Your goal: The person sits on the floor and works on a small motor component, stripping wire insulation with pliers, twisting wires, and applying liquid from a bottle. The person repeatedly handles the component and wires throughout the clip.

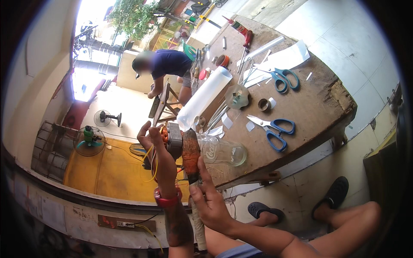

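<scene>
My left hand [161,161], with a red band at its wrist, is closed on a motor stator [174,139], a grey metal core with copper windings. Yellow wires [155,165] hang from it along my palm. Just right of the stator is a mallet-like tool [191,152] with a worn reddish-brown head and a pale wrapped handle running down between my arms. My right hand [211,204] grips this tool below its head, forefinger stretched along it. Behind the tool, a clear drinking glass [226,150] is on the table, partly hidden.
On the wooden table [318,103] are two pairs of blue-handled scissors [273,129], a rolled white sheet [206,96], a tape roll [264,104], paper scraps and a red screwdriver [247,41]. Another person [172,64] bends over a wooden stool [163,103]. Fans [89,139] stand beyond.
</scene>
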Demonstrator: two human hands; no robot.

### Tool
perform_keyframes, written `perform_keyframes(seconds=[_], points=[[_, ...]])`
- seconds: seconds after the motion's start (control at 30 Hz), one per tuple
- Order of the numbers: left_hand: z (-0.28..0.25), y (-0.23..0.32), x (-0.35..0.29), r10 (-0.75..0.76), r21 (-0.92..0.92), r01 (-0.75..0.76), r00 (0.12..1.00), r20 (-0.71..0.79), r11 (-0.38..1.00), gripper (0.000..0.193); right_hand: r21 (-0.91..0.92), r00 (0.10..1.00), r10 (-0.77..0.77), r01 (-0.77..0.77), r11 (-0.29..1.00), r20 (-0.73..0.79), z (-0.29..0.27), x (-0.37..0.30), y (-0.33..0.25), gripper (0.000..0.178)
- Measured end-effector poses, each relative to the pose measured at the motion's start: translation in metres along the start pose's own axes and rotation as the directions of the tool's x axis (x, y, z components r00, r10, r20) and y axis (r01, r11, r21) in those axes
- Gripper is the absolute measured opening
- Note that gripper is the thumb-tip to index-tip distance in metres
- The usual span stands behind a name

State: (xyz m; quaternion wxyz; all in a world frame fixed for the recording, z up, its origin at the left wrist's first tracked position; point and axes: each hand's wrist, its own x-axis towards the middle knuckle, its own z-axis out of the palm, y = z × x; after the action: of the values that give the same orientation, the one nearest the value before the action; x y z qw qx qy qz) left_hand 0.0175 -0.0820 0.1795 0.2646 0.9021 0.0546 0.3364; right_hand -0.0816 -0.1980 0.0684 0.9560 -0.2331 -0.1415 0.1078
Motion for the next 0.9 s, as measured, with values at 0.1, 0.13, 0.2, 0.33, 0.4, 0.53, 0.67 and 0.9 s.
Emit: perform_keyframes(seconds=[0.1, 0.13, 0.2, 0.33, 0.4, 0.53, 0.67, 0.9], points=[[-0.012, -0.011, 0.015, 0.142, -0.200, -0.102, 0.970, 0.196, 0.974, 0.071, 0.020, 0.999, 0.039, -0.040, 0.999, 0.018, 0.009, 0.003, -0.003, 0.077], [-0.009, -0.019, 0.022, 0.283, -0.338, -0.199, 0.933, 0.221, 0.920, 0.070, 0.042, 1.000, 0.025, -0.025, 0.999, 0.004, 0.013, 0.004, -0.004, 0.077], [-0.007, -0.033, 0.029, 0.407, -0.515, -0.248, 0.886, 0.222, 0.821, 0.068, 0.173, 0.995, 0.081, -0.090, 0.981, 0.055, 0.015, 0.001, -0.005, 0.077], [-0.007, -0.039, 0.023, 0.250, -0.467, -0.163, 0.959, 0.130, 0.869, 0.061, 0.119, 0.997, -0.064, 0.069, 0.991, -0.046, 0.009, -0.005, -0.005, 0.075], [-0.009, -0.030, 0.017, 0.115, -0.380, -0.052, 0.983, 0.145, 0.923, 0.059, 0.121, 1.000, 0.023, -0.022, 0.992, -0.004, 0.005, -0.004, -0.003, 0.075], [-0.004, -0.012, 0.013, 0.193, -0.162, -0.161, 0.960, 0.203, 0.974, 0.057, 0.070, 1.000, -0.020, 0.020, 0.997, 0.011, 0.003, -0.001, -0.002, 0.076], [0.005, 0.000, 0.008, 0.196, -0.178, -0.170, 0.970, 0.145, 0.969, 0.056, 0.150, 0.994, -0.071, 0.083, 0.985, -0.087, 0.001, -0.002, -0.006, 0.075], [-0.007, 0.001, 0.024, 0.283, -0.235, -0.213, 0.902, 0.326, 0.948, 0.049, 0.019, 0.997, -0.070, 0.070, 0.997, -0.024, -0.005, -0.001, -0.009, 0.072]])
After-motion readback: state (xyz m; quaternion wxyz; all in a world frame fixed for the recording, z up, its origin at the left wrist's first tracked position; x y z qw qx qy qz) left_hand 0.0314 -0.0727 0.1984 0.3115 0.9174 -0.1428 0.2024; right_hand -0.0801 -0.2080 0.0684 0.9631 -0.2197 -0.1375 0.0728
